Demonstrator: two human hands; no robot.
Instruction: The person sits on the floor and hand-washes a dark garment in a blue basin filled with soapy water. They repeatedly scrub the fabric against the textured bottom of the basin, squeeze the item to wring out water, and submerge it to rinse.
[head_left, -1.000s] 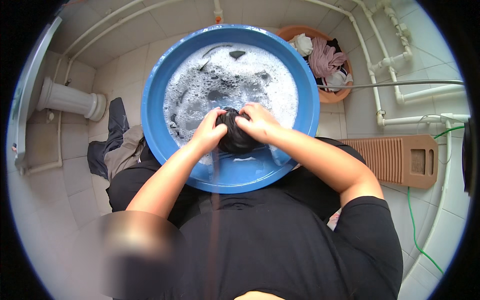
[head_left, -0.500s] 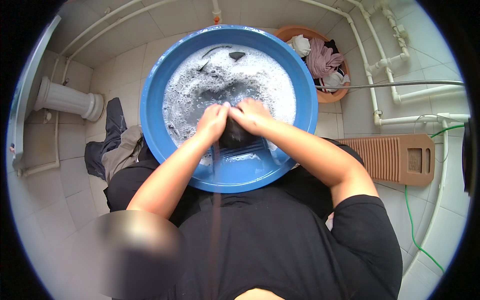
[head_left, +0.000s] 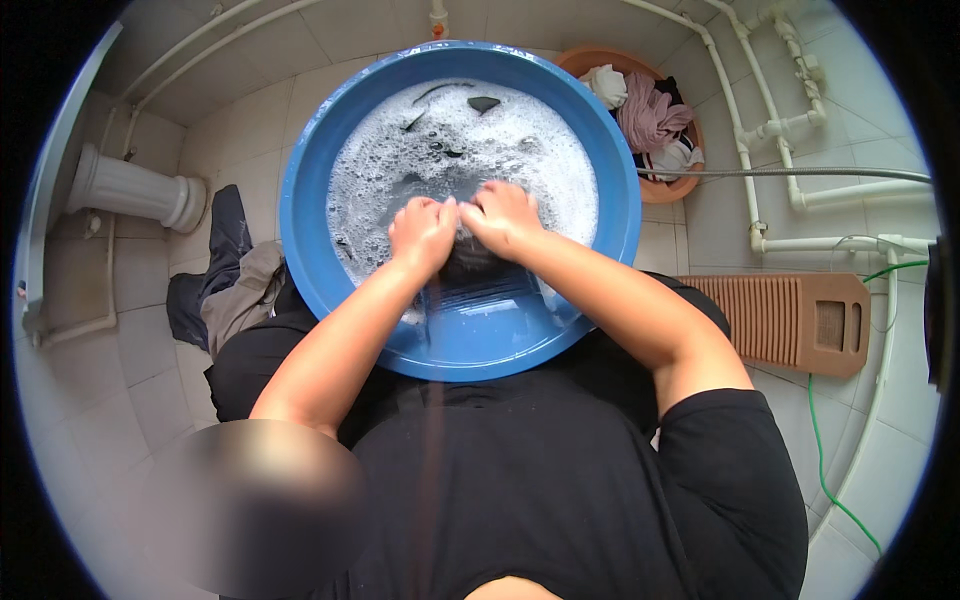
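Before me a round blue basin (head_left: 300, 225) holds grey water topped with white suds (head_left: 560, 165). My left hand (head_left: 424, 235) and my right hand (head_left: 498, 218) meet over the near half of the water, fingers curled round a dark wet cloth (head_left: 472, 262). The cloth lies bunched on the ridged washboard slope (head_left: 485, 320) built into the basin's near side. Its far part is hidden under my hands and the water. Bits of dark fabric (head_left: 484, 104) poke through the foam at the far side.
An orange tub (head_left: 685, 187) of clothes stands beyond the basin at the right. A brown washboard (head_left: 770, 315) lies to my right, near a green hose (head_left: 825, 460) and white pipes (head_left: 765, 185). Dark and beige clothes (head_left: 235, 280) lie on the tiles at left, near a white pedestal (head_left: 135, 190).
Both hands have pushed slightly down and apart at the fingers, still on the dark cloth. The dark cloth shows a little less below them. The view has shifted slightly.
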